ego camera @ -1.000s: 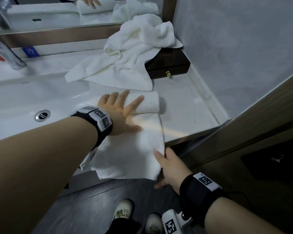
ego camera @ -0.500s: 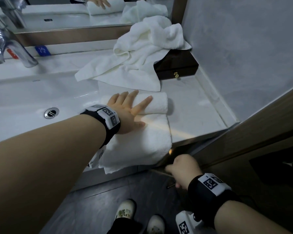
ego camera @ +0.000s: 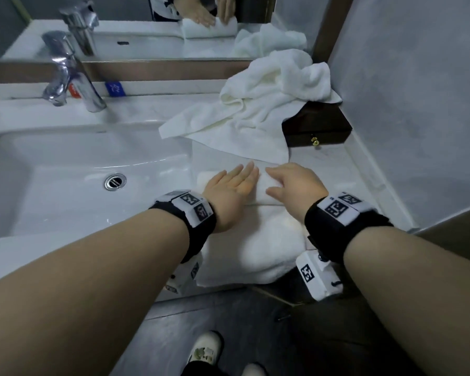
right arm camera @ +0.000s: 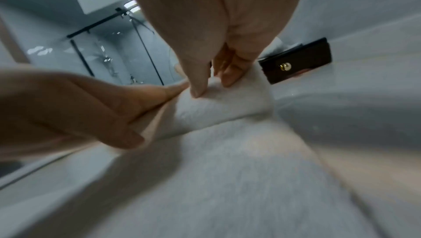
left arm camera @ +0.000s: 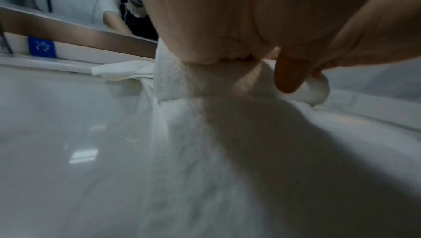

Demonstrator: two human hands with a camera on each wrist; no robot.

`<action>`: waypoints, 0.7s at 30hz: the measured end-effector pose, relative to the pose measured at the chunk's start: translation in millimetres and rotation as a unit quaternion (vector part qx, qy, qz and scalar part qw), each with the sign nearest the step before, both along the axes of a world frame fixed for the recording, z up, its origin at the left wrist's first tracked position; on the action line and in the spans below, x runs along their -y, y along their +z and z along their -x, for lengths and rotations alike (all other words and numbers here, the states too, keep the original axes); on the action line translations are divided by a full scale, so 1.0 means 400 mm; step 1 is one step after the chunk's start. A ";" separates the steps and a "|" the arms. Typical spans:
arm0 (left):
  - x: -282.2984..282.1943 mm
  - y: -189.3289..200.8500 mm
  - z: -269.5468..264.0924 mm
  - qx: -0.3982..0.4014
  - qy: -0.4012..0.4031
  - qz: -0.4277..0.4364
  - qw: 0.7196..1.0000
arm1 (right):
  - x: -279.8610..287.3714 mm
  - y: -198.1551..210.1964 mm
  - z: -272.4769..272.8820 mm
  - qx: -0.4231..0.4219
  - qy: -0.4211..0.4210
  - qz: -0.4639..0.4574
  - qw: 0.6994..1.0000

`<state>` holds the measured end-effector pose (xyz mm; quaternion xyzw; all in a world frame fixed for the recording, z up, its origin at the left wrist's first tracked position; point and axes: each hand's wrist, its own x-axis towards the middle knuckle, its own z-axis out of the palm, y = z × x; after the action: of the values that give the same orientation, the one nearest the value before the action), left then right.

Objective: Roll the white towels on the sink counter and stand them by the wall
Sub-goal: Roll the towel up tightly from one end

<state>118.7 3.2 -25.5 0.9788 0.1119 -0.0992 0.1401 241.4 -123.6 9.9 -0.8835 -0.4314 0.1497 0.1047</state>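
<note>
A white towel (ego camera: 258, 240) lies on the counter (ego camera: 337, 183) right of the basin, its near end hanging over the front edge. Its far end is a tight roll (ego camera: 263, 185). My left hand (ego camera: 234, 185) presses flat on the roll's left part with straight fingers. My right hand (ego camera: 291, 183) curls its fingers over the right part, thumb on the near side. The left wrist view has the palm (left arm camera: 227, 26) on the roll (left arm camera: 200, 81); in the right wrist view bent fingertips (right arm camera: 198, 87) dig into the roll (right arm camera: 227, 103). A crumpled heap of white towels (ego camera: 269, 104) lies behind.
The heap partly covers a dark wooden box (ego camera: 320, 128) in the corner by the grey wall (ego camera: 418, 90). The sink basin (ego camera: 65, 172) and chrome tap (ego camera: 68, 74) are to the left. A mirror (ego camera: 147, 28) runs along the back.
My right hand has let go of the towel's hanging end below the counter edge and come up onto the roll beside the left hand. The left hand stayed on the roll.
</note>
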 end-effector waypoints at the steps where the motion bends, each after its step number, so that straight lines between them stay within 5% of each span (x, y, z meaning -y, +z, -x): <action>1: -0.010 0.011 0.001 0.003 -0.007 0.027 1.000 | -0.010 0.004 -0.005 0.005 0.000 0.019 1.000; 5: -0.057 0.037 0.051 0.092 0.096 0.185 0.974 | -0.048 0.007 -0.016 0.020 -0.002 0.098 0.995; 10: -0.092 0.011 0.175 0.184 0.286 0.185 0.922 | -0.074 0.004 -0.029 0.036 0.011 0.138 0.990; 14: -0.073 -0.010 0.242 0.116 0.367 0.176 0.906 | -0.090 0.006 -0.030 0.035 0.006 0.156 0.987; 21: 0.024 -0.018 0.250 -0.001 0.373 0.182 0.910 | -0.091 -0.007 -0.029 0.035 0.001 0.163 0.986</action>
<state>18.8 -6.5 -32.7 0.8228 0.4492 -0.0596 0.3429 252.9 -87.4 7.3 -0.8928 -0.4060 0.1867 -0.0559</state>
